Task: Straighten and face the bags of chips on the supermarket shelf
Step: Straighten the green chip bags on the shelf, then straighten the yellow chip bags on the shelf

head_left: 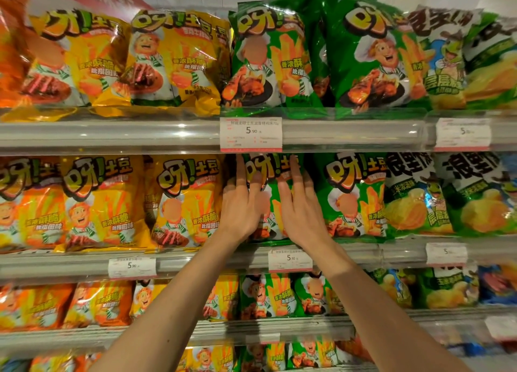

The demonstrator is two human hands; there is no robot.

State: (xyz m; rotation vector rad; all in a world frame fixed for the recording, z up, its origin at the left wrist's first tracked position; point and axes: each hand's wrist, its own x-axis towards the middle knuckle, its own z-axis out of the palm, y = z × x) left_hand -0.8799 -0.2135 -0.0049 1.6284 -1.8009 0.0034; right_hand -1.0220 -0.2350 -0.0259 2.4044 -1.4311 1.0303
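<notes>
Both forearms up close, left hand (240, 206) and right hand (300, 206) laid flat, fingers straight, pressing the green chip bag (272, 175) between them on the middle shelf (195, 257). Looked midway: leftward yellow bags (184, 201) faced, lower rows messy.

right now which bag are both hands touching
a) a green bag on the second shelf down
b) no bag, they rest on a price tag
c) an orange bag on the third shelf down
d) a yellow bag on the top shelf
a: the left hand and right hand lie with straight fingers flat on the front of the green bag, which sits under the top shelf's price tag.
</notes>
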